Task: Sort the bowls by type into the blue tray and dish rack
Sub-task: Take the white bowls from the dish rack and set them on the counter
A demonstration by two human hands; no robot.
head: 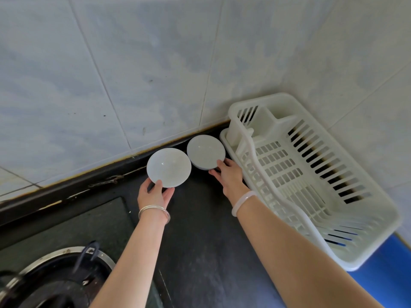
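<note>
Two white bowls are at the back of the dark counter near the tiled wall. My left hand [155, 193] grips the near rim of the left bowl [169, 166], thumb inside, and the bowl looks tilted. My right hand [229, 174] holds the near edge of the right bowl [205, 151], thumb on its rim. The white plastic dish rack [311, 174] stands just right of that bowl and holds no dishes. A corner of the blue tray [387, 274] shows under the rack's near end at the right edge.
A gas stove burner with a metal ring [66, 274] sits at the lower left. The tiled wall [133, 74] rises right behind the bowls. Dark countertop [200, 241] lies between my arms.
</note>
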